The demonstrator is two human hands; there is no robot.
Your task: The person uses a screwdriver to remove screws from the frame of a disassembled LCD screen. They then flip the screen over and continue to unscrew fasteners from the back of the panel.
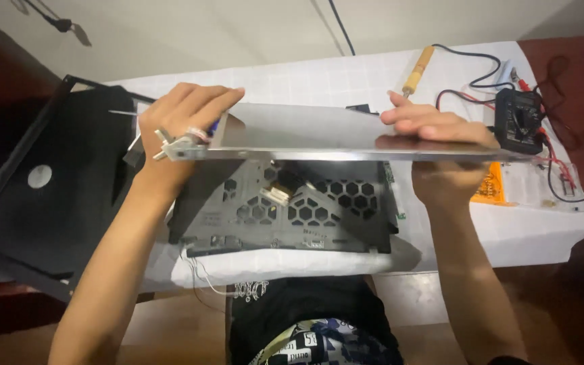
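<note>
I hold a thin, shiny metal panel (305, 132) level above the table, one hand at each end. My left hand (180, 125) grips its left edge, and a small screwdriver with a thin shaft is pinched in the same fingers. My right hand (434, 138) clamps the right part, fingers on top and palm beneath. Under the panel lies a dark metal chassis (319, 209) with hexagonal vent holes, a small white connector and thin wires at its front edge.
A black frame panel (49, 189) with a round hole lies at the left. A soldering iron (417, 71) with a wooden handle, a black multimeter (518, 122) with red and black leads, and an orange object (491, 186) lie at the right on the white cloth (535, 226).
</note>
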